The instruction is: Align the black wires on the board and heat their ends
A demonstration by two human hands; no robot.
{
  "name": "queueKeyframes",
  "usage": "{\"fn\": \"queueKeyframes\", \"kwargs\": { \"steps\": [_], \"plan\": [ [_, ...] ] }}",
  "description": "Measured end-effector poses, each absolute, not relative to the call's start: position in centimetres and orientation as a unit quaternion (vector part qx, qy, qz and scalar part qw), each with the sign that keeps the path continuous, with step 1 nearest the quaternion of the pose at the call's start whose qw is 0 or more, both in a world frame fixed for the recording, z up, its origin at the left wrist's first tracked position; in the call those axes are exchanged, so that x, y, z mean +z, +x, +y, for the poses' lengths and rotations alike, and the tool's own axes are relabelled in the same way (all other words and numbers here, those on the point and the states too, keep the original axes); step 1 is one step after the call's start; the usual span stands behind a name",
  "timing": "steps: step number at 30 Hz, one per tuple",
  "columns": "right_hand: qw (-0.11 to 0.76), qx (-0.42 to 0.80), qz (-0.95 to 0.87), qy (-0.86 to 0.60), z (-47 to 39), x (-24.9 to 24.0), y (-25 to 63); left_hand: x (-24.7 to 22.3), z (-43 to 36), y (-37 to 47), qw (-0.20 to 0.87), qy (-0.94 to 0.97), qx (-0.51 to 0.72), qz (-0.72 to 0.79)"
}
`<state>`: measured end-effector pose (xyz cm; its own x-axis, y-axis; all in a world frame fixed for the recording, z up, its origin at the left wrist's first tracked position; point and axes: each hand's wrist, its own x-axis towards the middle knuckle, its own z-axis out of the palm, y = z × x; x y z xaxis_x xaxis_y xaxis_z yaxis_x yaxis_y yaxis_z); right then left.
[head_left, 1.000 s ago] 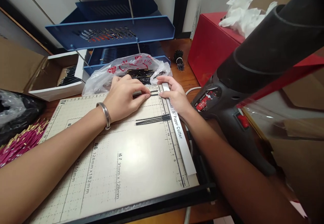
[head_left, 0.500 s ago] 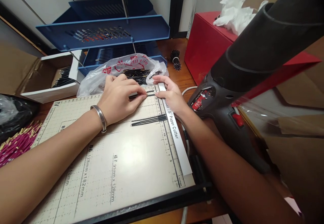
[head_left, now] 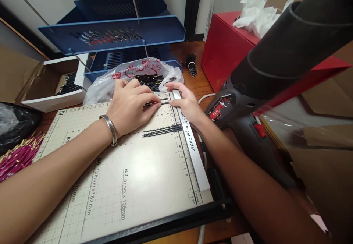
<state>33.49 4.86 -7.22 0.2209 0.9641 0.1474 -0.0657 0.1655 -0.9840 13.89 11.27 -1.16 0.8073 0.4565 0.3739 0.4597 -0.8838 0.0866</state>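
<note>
A cream paper cutter (head_left: 154, 170) printed with a grid lies before me, its white strip (head_left: 194, 155) along the right side. My left hand (head_left: 135, 102) is closed over its far part, thumb and forefinger pinching a thin black cord (head_left: 164, 103). At the cord's right end is the thumb of my right hand (head_left: 187, 102), which lies across the top of the strip; its forefinger stretches out above, and its other fingers are hidden. Another black piece (head_left: 164, 99) lies just beyond. Nearer me, several black cords (head_left: 160, 130) with small pale tips lie side by side, reaching the strip.
Behind the cutter sits a clear plastic bag (head_left: 104, 87) of black cords, below a blue rack (head_left: 116, 34). A white box (head_left: 55, 100) stands left, magenta cords (head_left: 22, 155) nearer. A dark power tool (head_left: 242, 100) and red box (head_left: 226, 49) crowd the right.
My left hand's fingertips have shifted very slightly right along the cord. My right hand and the row of cords look the same.
</note>
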Motion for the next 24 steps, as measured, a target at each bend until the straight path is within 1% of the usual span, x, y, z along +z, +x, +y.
{"fn": "queueKeyframes", "kwargs": {
  "steps": [14,24],
  "plan": [
    [0.619,0.437,-0.435,-0.487,4.82,-7.01,33.31,-0.92,11.15,13.92,-0.010,-0.950,-0.192,-0.247],
    [0.627,0.445,-0.418,-0.484,4.82,-6.83,33.20,-1.40,11.26,13.81,0.035,-0.950,-0.213,-0.225]
  ]
}}
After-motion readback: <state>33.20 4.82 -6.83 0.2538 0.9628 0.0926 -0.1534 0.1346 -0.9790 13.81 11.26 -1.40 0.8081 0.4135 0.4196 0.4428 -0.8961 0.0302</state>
